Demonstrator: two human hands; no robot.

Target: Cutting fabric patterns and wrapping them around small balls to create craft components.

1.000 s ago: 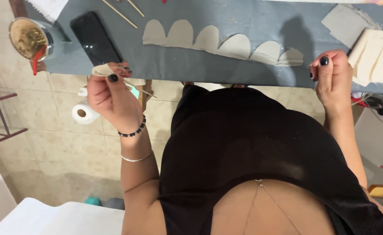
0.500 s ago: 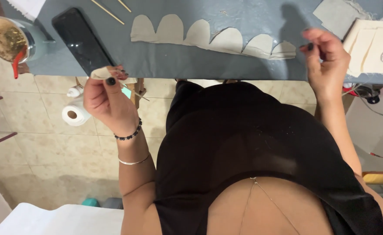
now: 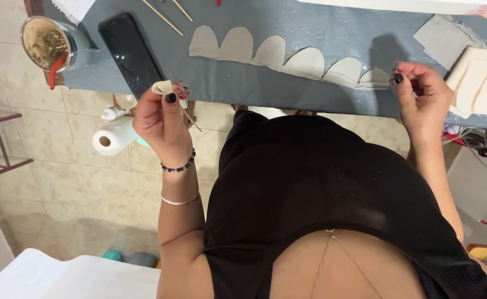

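My left hand (image 3: 159, 116) is raised at the table's near edge, fingers closed on a small beige fabric piece (image 3: 162, 87) and a thin wooden stick (image 3: 190, 118) that pokes out to the right. My right hand (image 3: 422, 99) is at the near edge too, its fingertips pinched together by the last beige scallop-shaped fabric piece (image 3: 374, 79); whether it grips that piece I cannot tell. A row of several such scallops (image 3: 276, 52) lies across the grey cloth-covered table (image 3: 288, 88).
A black phone (image 3: 129, 52) and a glass with a red straw (image 3: 47, 44) sit at the table's left end. Wooden skewers (image 3: 161, 16) lie behind. Folded cream fabric (image 3: 478, 75) and a grey scrap (image 3: 440, 34) are at the right. A paper roll (image 3: 114, 137) lies on the tiled floor.
My right hand moved from the table's near edge to the last scallop and pinched its fingertips there. The left hand keeps its hold on the small fabric piece.
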